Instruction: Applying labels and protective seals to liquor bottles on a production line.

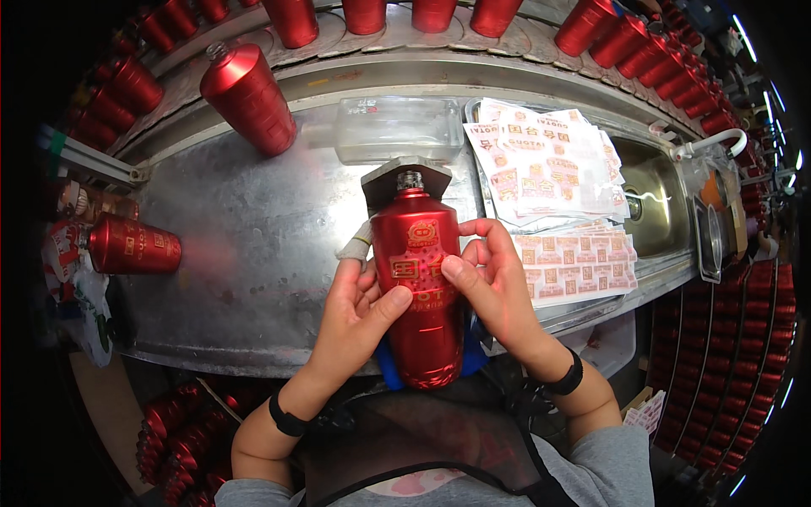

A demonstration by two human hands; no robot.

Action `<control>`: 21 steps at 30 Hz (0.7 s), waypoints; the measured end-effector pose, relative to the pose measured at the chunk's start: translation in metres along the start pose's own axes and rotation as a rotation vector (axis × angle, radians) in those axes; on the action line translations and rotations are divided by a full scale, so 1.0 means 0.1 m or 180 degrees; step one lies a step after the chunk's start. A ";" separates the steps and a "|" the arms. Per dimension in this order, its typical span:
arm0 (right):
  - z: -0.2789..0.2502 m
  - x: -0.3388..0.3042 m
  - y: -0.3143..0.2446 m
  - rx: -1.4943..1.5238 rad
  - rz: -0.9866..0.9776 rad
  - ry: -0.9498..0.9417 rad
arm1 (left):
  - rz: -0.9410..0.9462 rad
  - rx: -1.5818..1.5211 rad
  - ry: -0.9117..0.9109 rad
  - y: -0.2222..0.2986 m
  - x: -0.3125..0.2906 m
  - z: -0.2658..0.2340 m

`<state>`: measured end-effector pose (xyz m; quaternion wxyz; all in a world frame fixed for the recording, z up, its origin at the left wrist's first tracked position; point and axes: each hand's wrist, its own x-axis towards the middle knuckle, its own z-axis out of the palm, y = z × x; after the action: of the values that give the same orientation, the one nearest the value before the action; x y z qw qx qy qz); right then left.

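A glossy red bottle (418,338) with gold print and a bare glass neck lies tilted in front of me, its base toward my body. My left hand (355,317) grips its left side, thumb on the front, with a whitish cover on a finger. From the right, my right hand (498,291) holds it too, thumb pressed on the gold print and index finger near the shoulder. The bottle's neck lies at a dark angular metal block (435,179). Part of a blue piece (389,365) shows beneath the bottle's lower end.
Sheets of printed decals (549,169) are piled right of the block, above more sheets (579,266). Behind the block is a clear tray (397,127). Red bottles stand at the back left (249,100) and lie at left (135,245). A sink (663,211) is at right; a bottle-lined conveyor (338,55) curves behind.
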<state>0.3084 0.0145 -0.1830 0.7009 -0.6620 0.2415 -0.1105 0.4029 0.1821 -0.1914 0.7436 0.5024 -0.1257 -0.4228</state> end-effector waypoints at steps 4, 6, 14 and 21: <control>0.01 0.08 -0.08 -0.0107 0.0102 0.0003 | -0.0045 -0.0098 -0.0086 0.02 0.00 -0.02; 0.03 0.10 -0.05 -0.0294 0.0037 0.0072 | -0.0045 -0.0093 -0.0095 0.02 0.00 -0.02; 0.02 0.10 -0.05 -0.0310 0.0058 0.0075 | -0.0055 -0.0158 -0.0088 0.03 -0.01 -0.03; 0.09 0.17 -0.21 0.0083 0.0184 0.0215 | -0.0128 -0.0144 0.0013 0.12 0.11 -0.01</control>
<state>0.3309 0.0125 -0.1652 0.7038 -0.6414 0.2826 -0.1157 0.4157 0.1761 -0.1842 0.7464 0.4888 -0.1044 -0.4394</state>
